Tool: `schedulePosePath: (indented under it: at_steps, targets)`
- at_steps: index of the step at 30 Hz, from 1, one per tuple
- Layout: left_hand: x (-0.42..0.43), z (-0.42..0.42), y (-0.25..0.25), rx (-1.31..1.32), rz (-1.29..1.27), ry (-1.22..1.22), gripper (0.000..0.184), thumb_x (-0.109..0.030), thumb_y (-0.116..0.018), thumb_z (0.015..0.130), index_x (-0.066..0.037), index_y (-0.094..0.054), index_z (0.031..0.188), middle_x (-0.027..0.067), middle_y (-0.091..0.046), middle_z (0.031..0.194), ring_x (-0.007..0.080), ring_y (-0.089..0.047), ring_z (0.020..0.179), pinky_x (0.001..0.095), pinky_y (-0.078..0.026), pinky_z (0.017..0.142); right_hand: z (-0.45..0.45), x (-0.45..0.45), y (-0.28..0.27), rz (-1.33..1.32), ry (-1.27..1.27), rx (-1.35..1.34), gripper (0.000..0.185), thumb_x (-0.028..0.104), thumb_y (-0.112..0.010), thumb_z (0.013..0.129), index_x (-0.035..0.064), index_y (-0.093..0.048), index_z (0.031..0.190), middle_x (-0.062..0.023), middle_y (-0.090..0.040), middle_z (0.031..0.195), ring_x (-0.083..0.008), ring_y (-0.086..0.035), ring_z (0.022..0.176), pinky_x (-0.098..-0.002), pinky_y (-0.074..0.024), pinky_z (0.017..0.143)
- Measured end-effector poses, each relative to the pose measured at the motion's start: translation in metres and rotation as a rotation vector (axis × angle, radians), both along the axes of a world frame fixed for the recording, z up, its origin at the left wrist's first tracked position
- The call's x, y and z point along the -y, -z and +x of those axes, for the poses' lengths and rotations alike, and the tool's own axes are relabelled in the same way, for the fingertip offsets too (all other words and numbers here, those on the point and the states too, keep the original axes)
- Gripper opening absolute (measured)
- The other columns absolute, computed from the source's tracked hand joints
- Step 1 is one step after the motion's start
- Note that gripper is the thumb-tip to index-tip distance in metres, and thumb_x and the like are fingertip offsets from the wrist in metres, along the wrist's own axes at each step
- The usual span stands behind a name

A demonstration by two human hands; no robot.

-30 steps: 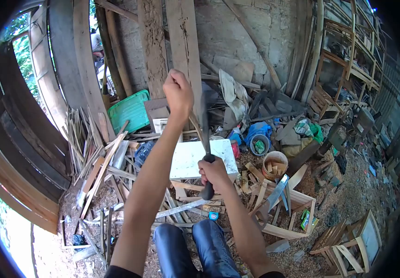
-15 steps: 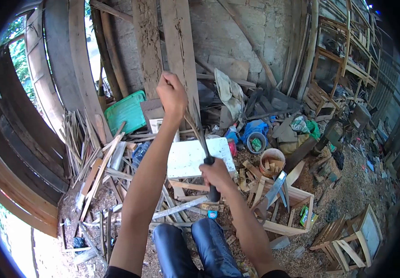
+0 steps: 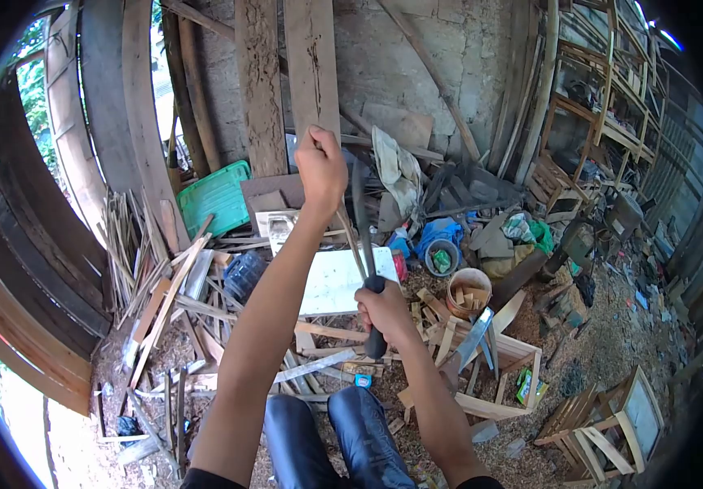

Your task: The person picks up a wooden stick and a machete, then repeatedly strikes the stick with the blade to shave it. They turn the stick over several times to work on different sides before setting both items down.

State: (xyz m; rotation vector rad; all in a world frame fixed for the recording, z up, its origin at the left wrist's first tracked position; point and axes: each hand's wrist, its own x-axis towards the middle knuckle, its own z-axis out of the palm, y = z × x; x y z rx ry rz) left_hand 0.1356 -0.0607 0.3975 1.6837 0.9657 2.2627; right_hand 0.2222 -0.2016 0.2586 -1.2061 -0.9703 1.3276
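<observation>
My left hand (image 3: 323, 169) is raised in front of me, its fingers closed round the upper part of a thin wooden strip (image 3: 350, 238). Lower and to the right, my right hand (image 3: 385, 314) grips the black handle of a machete (image 3: 359, 200). The dark blade points upward, close alongside the strip; whether the two touch I cannot tell. Behind them lies a white speckled board (image 3: 331, 281). My knees, in dark trousers, show at the bottom.
A handsaw (image 3: 473, 338) rests on a wooden frame (image 3: 498, 403) at right. Nearby stand a bucket of wood pieces (image 3: 469, 293) and a small wooden stool-like frame (image 3: 612, 428). Scrap sticks (image 3: 168, 326) lie at left, with a green plastic lid (image 3: 217, 196) behind.
The machete blade has shifted slightly right and up against the strip. My left hand sits a little further right in view. The whole view has turned slightly.
</observation>
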Motion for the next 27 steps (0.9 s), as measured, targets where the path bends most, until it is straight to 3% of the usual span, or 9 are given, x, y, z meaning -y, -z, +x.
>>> schedulePosePath:
  at_steps: [5,7,8,13,19,21,25,26,27]
  targets:
    - [-0.004,0.011,0.0,-0.018,-0.013,0.028,0.038,-0.021,-0.037,0.096,0.003,-0.047,0.068,0.0079,-0.04,0.052,0.0114,-0.037,0.052,0.0328,-0.033,0.048,-0.006,0.0,-0.039,0.3,0.211,-0.079,0.013,0.005,-0.056,0.078,0.0025,-0.047,0.069,-0.0022,-0.046,0.053,-0.0106,-0.041,0.036,-0.0292,-0.0353,0.035]
    - [-0.007,0.019,0.003,-0.056,0.044,-0.021,0.038,-0.021,-0.038,0.096,0.003,-0.046,0.068,0.0082,-0.04,0.053,0.0116,-0.037,0.052,0.0327,-0.032,0.048,-0.008,-0.01,0.002,-0.045,0.035,0.021,0.013,0.005,-0.056,0.079,0.0033,-0.047,0.07,-0.0015,-0.045,0.053,-0.0101,-0.04,0.036,-0.029,-0.0354,0.036]
    - [-0.003,0.014,0.0,-0.007,0.018,0.039,0.037,-0.021,-0.038,0.095,0.004,-0.046,0.069,0.0092,-0.041,0.053,0.012,-0.037,0.053,0.0328,-0.033,0.048,-0.004,-0.01,0.011,-0.076,-0.042,-0.122,0.014,0.007,-0.057,0.079,0.0034,-0.048,0.069,-0.0011,-0.045,0.052,-0.0104,-0.041,0.037,-0.0283,-0.0349,0.036]
    - [-0.007,0.003,0.006,0.006,-0.003,-0.012,0.037,-0.02,-0.038,0.095,0.004,-0.047,0.069,0.0083,-0.041,0.052,0.0119,-0.038,0.051,0.0326,-0.032,0.047,0.006,0.007,-0.012,-0.09,-0.074,-0.016,0.015,0.006,-0.057,0.079,0.0031,-0.047,0.068,-0.0013,-0.045,0.052,-0.0105,-0.041,0.037,-0.0286,-0.0349,0.036]
    - [-0.008,0.007,0.001,0.016,-0.007,0.012,0.038,-0.021,-0.037,0.096,0.003,-0.047,0.068,0.0071,-0.041,0.052,0.011,-0.038,0.05,0.0324,-0.032,0.046,-0.012,-0.016,-0.004,0.364,0.341,0.153,0.011,0.004,-0.057,0.078,0.0025,-0.046,0.075,-0.0035,-0.048,0.055,-0.0119,-0.041,0.036,-0.0283,-0.0344,0.034]
    - [-0.006,0.01,0.002,0.041,0.025,0.023,0.038,-0.021,-0.037,0.096,0.003,-0.046,0.068,0.0068,-0.04,0.053,0.0106,-0.037,0.051,0.032,-0.032,0.047,-0.01,-0.012,0.011,-0.024,0.035,0.038,0.013,0.004,-0.057,0.077,0.0026,-0.046,0.07,-0.0032,-0.048,0.054,-0.0119,-0.041,0.036,-0.0294,-0.0356,0.035]
    - [-0.002,0.009,0.005,0.011,0.005,0.032,0.037,-0.021,-0.037,0.096,0.003,-0.045,0.069,0.0069,-0.039,0.052,0.0105,-0.036,0.051,0.0322,-0.032,0.048,-0.003,0.003,-0.016,-0.134,-0.032,0.013,0.014,0.006,-0.057,0.076,0.0022,-0.048,0.067,-0.0017,-0.046,0.052,-0.0112,-0.042,0.039,-0.0288,-0.0371,0.037]
    - [-0.002,0.009,0.003,0.049,-0.058,0.055,0.033,-0.017,-0.041,0.091,0.006,-0.049,0.069,0.0247,-0.046,0.054,0.0352,-0.044,0.046,0.0423,-0.034,0.048,-0.001,0.003,-0.019,-0.112,-0.018,0.099,0.013,0.006,-0.058,0.076,0.0018,-0.049,0.067,-0.001,-0.047,0.053,-0.0106,-0.042,0.039,-0.0283,-0.0371,0.037]
    - [0.003,0.007,0.0,0.05,-0.059,0.049,0.033,-0.017,-0.041,0.091,0.006,-0.049,0.069,0.0247,-0.046,0.054,0.0352,-0.044,0.046,0.0423,-0.034,0.048,0.002,-0.003,-0.016,-0.103,-0.036,0.142,0.013,0.005,-0.058,0.077,0.0016,-0.049,0.068,-0.0011,-0.047,0.054,-0.0103,-0.043,0.039,-0.0282,-0.0372,0.037]
